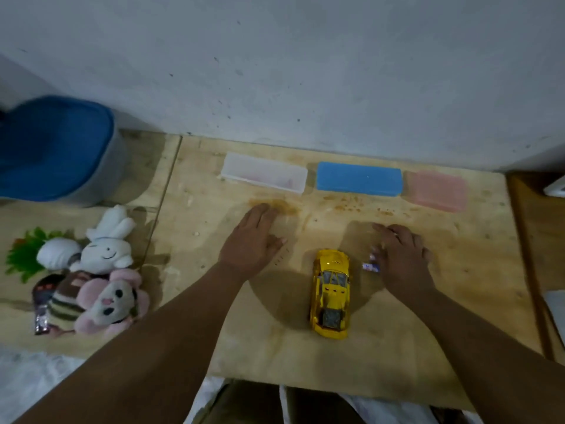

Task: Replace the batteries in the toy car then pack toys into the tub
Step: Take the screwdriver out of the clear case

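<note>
A yellow toy car (331, 293) stands on its wheels on the wooden board, nose pointing away from me. My left hand (255, 240) lies flat and open on the board to the car's left, holding nothing. My right hand (403, 255) hovers low to the car's right, fingers curled over small blue-and-white batteries (371, 266) beside the car; whether it grips them is unclear. A blue-lidded grey tub (61, 154) stands at the far left. Soft toys lie in front of it: a white rabbit (105, 244) and a pink flower plush (111, 301).
Three flat boxes line the wall at the back of the wooden board (397, 347): a clear one (264, 175), a blue one (359, 179), a pink one (435, 191). A green leafy toy (23, 255) and a dark packet (42, 304) lie by the plush toys.
</note>
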